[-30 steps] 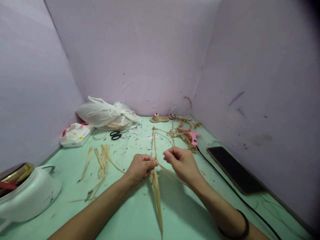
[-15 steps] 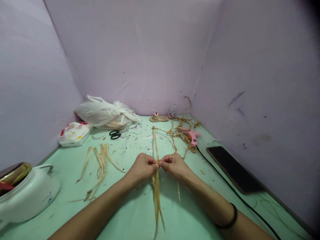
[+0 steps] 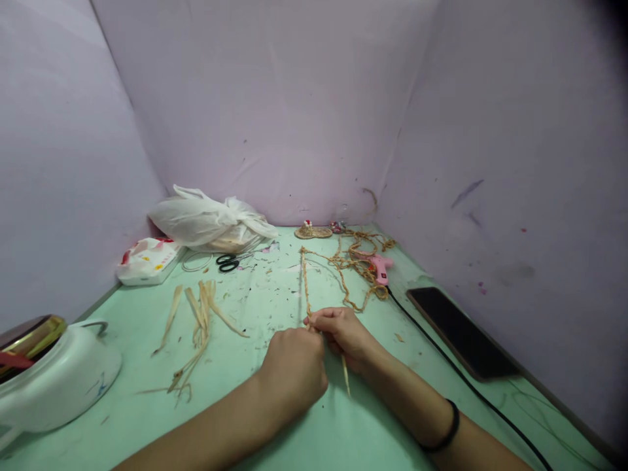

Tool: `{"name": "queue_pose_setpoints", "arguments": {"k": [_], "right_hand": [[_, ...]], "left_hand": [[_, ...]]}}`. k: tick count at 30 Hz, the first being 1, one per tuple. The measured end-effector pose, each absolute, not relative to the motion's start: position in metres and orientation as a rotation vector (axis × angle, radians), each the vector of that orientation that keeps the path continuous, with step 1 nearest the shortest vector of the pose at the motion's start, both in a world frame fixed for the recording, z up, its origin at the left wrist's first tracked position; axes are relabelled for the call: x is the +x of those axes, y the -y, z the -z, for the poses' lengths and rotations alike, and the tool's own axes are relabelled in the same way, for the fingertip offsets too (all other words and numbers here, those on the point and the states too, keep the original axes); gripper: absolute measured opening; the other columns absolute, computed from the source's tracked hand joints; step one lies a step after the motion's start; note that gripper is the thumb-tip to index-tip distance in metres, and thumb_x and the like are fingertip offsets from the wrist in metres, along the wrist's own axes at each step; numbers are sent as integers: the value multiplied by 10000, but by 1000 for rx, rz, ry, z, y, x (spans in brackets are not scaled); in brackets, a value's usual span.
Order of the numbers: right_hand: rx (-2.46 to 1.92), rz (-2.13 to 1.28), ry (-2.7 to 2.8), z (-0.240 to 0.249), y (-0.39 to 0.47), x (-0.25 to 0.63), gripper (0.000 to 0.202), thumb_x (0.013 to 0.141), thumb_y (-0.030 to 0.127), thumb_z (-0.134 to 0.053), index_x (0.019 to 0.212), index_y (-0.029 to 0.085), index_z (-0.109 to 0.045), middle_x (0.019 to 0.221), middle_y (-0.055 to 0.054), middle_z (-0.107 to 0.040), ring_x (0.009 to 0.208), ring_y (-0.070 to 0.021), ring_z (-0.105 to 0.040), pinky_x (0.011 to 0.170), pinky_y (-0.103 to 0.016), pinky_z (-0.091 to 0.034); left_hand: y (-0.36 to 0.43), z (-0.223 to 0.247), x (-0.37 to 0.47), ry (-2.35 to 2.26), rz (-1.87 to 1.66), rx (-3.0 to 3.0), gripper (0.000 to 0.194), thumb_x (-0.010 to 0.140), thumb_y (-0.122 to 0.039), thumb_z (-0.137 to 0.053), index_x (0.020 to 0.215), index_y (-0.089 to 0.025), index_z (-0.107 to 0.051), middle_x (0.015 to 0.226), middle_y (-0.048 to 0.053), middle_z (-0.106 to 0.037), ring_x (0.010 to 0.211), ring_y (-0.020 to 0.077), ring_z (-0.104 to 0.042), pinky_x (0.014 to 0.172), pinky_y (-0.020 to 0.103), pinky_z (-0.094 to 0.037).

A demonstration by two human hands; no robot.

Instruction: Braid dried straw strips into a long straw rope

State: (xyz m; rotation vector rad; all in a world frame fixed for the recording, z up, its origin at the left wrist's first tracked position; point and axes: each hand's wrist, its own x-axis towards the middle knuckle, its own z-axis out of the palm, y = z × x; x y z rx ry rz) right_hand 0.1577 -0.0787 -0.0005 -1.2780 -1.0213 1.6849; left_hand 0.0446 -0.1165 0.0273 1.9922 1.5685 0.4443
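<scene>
A thin braided straw cord [image 3: 305,281] runs from the middle of the green table towards me. My right hand [image 3: 342,331] pinches its near end between thumb and fingers. Just below and left of that pinch, my left hand [image 3: 294,366] is closed in a fist, its back up, touching the right fingertips; the loose strands at the cord's end are hidden under it. One pale strand [image 3: 346,375] pokes out beneath my right hand. Dry straw strips [image 3: 201,320] lie to the left.
Black scissors [image 3: 228,262], a tissue pack [image 3: 147,263] and a white plastic bag [image 3: 210,219] sit at back left. A white pot [image 3: 63,379] stands near left. Tangled cord, a pink glue gun [image 3: 381,268], its black cable and a phone [image 3: 461,332] are at right.
My left hand has turned over from a fingertip pinch into a fist and come nearer to me, covering the loose strands. My right hand still pinches the cord.
</scene>
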Motion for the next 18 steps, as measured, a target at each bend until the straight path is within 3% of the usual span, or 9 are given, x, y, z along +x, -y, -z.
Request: {"name": "queue_pose_setpoints", "arguments": {"k": [3, 7, 11, 14, 18], "right_hand": [[-1191, -1715, 1006, -1, 78, 159, 104, 504, 209, -621, 533, 126, -565, 420, 36, -497, 344, -34, -317, 362, -190, -182], [-1112, -1756, 1078, -4, 78, 160, 183, 535, 261, -636, 487, 134, -514, 391, 42, -463, 349, -37, -343, 381, -185, -233], [-1103, -1709, 1232, -4, 75, 162, 142, 570, 257, -623, 562, 125, -572, 458, 15, -539, 402, -55, -409, 423, -187, -288], [-1211, -1463, 1512, -4, 74, 166, 83, 614, 190, -570, 615, 121, -615, 535, -6, -593, 472, -76, -463, 479, -195, -336], [-1331, -872, 1964, -5, 80, 170, 177, 682, 153, -475, 638, 134, -646, 543, -18, -601, 488, -96, -462, 473, -208, -303]], "left_hand": [[101, -36, 33, -1607, -639, 1865, 181, 663, -283, -519, 600, -137, -604, 534, 47, -548, 514, 152, -501, 509, 250, -335], [81, -37, 23, -1414, -728, 1174, 210, 654, -239, -537, 816, -119, -597, 528, 0, -549, 342, 67, -394, 363, 195, -287], [78, -30, 26, -1162, -566, 966, 78, 610, -169, -561, 613, -92, -549, 515, 22, -545, 357, 58, -444, 352, 170, -338], [80, -28, 30, -1318, -560, 1043, 86, 616, -172, -542, 558, -112, -519, 405, -9, -480, 308, 77, -417, 315, 182, -318], [80, -24, 34, -1498, -565, 1189, 67, 576, -138, -485, 510, -141, -487, 325, -50, -388, 245, 64, -303, 283, 185, -213]]}}
